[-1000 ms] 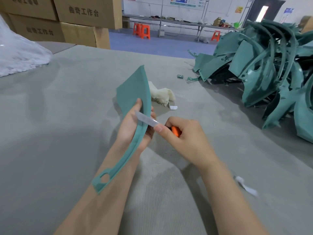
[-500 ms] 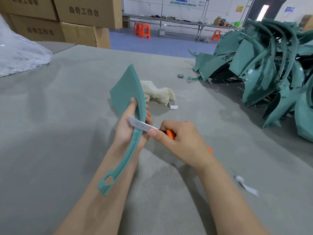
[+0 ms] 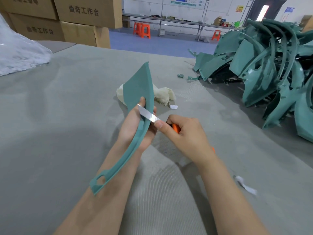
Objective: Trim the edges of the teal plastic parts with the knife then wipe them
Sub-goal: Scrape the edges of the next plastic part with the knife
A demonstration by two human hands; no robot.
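Note:
My left hand grips a curved teal plastic part upright above the grey table, thumb on its near face. The part's thin tail with a cut-out hole runs down along my left forearm. My right hand holds an orange-handled knife, thumb pressed on the blade's base. The silver blade lies across the part's inner edge, its tip by my left thumb. A crumpled cream cloth lies on the table just behind the part.
A big heap of teal plastic parts fills the right side of the grey table. White scraps lie near my right forearm. A white plastic bag sits far left, with cardboard boxes behind it.
My left hand has tilted the part's top to the right again. The blade has moved along the part's edge, its tip now close by my left thumb.

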